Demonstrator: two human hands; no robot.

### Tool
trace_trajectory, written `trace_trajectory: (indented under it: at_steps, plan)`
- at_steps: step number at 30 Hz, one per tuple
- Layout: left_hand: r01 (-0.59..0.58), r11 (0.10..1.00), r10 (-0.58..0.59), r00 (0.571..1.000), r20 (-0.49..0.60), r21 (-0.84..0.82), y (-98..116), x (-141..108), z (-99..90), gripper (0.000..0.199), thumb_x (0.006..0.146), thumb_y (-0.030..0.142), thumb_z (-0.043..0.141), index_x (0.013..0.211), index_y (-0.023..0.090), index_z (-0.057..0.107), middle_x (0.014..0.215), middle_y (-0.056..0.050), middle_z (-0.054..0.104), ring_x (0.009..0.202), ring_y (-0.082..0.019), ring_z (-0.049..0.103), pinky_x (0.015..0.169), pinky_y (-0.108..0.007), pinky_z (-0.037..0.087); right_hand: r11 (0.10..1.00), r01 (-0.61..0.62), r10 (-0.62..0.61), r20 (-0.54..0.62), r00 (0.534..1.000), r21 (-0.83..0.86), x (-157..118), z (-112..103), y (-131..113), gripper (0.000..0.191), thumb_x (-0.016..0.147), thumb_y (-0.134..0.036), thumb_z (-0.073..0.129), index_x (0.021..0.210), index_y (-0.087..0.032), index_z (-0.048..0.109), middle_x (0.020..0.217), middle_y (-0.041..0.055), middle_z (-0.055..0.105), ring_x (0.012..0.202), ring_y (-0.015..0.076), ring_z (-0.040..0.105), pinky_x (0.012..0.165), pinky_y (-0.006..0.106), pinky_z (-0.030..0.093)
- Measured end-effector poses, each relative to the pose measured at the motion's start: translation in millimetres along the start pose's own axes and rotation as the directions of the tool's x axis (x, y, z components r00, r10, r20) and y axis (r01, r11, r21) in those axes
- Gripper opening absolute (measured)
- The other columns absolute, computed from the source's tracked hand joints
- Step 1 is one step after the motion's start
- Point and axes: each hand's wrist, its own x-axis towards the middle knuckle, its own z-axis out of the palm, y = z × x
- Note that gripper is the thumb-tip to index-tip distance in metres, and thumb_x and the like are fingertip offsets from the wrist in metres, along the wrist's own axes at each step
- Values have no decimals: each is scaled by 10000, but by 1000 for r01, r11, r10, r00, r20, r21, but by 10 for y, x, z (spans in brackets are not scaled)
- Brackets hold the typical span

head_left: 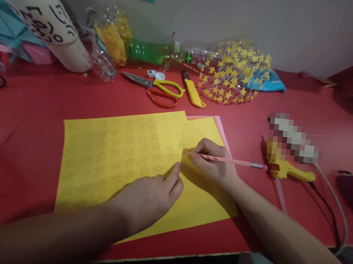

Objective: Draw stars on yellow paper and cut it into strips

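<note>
My right hand (212, 163) is closed around a pink pencil (236, 161), its tip at the right edge of a yellow paper sheet (82, 128). Rows of small hand-drawn stars cover that sheet, fainter toward the left and top. My left hand (146, 198) rests on the paper, holding nothing, with the index finger stretched toward the pencil tip and the other fingers partly hidden or bent. Beneath lie another yellow sheet (209, 211) and a pink sheet (223, 128), which shows only at its edge.
Behind the paper lie scissors (163, 90) with yellow and red handles, a yellow cutter knife (193, 92), a green bottle (151, 53) and a clear ball-shaped thing with yellow stars (233, 75). A yellow glue gun (286, 171) with a cord is right. A white tumbler (54, 22) stands left on the red table (25, 133).
</note>
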Motion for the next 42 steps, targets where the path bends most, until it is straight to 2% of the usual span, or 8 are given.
trace_trajectory:
  at_steps: [7, 13, 20, 32, 42]
  plan:
    - [-2, 1000, 2, 1000, 25, 5, 4, 8, -3, 773, 766, -25, 356, 1516, 156, 316, 1582, -234, 232, 793, -202, 666, 547, -283, 479, 999, 32, -32, 35, 999, 17, -8, -23, 34, 182, 702, -162, 560, 612, -216, 411, 513, -67, 417, 472, 64, 315, 423, 224, 233]
    - [-3, 999, 2, 999, 39, 33, -1, 12, 14, 792, 771, -28, 367, 1533, 158, 259, 1594, -236, 191, 787, -189, 660, 527, -264, 473, 998, 70, -70, 78, 994, 6, -5, -55, 35, 154, 687, -133, 533, 610, -211, 425, 512, -65, 433, 473, 62, 330, 421, 222, 233]
    - [-25, 999, 24, 999, 23, 47, -1, 9, 20, 776, 768, -33, 370, 1522, 122, 273, 1592, -252, 173, 772, -194, 670, 506, -262, 474, 998, 69, -69, 107, 992, 6, -7, -75, 15, 141, 666, -130, 518, 605, -211, 421, 509, -61, 445, 464, 64, 337, 422, 219, 240]
    - [-1, 1000, 1, 1000, 7, 13, 4, 2, 15, 695, 826, 13, 365, 1505, 153, 308, 1577, -231, 253, 794, -191, 674, 568, -267, 520, 999, 51, -50, 101, 994, -8, -2, -14, 3, 132, 756, -237, 572, 654, -202, 497, 560, -47, 486, 511, 74, 382, 466, 230, 295]
    - [3, 1000, -2, 999, -37, 13, 12, 4, 50, 718, 782, 3, 360, 1488, 135, 347, 1552, -232, 309, 751, -177, 667, 530, -256, 486, 996, 85, -80, 129, 988, -29, -21, 8, 30, 134, 815, -266, 577, 716, -193, 525, 603, -31, 532, 526, 78, 409, 478, 240, 303]
